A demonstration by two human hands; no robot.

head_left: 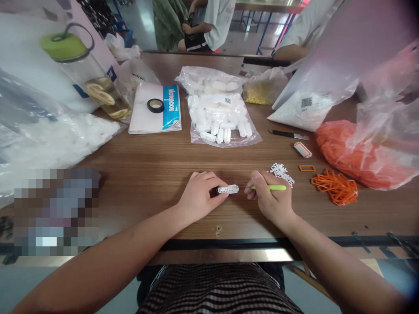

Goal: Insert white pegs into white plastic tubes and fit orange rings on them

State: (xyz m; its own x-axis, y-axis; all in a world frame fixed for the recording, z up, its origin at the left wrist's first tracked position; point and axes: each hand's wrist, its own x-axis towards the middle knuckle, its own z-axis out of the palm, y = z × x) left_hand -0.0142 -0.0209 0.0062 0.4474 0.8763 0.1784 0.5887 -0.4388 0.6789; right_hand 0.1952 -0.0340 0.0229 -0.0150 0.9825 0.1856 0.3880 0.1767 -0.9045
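– Left grip (198, 194): how is it set?
– Closed to a pinch, thumb and fingers on the left end of a small white block (229, 189). That's just over the counter (147, 161) or resting on it; I can't tell which.
– What's behind it?
– A clear bag of white pieces (219, 117), well apart from the fingers.
– Next along?
– A lime-handled tool (277, 188), its thin shaft pointing at the block's right end. Whether the tip touches, I can't make out.
– Who has it?
– The right grip (273, 198), curled on the handle with thumb and fingers together; much of the handle shows to the right of the thumb.
– Past that?
– A loose heap of tiny white bits (279, 172) just beyond that grip, then a black-handled knife (288, 134), then an orange-edged block (303, 149).
– And farthest right?
– One orange frame (307, 168) lying alone, a tangled pile of orange frames (337, 187) near it, and a plastic bag of orange pieces (356, 152).
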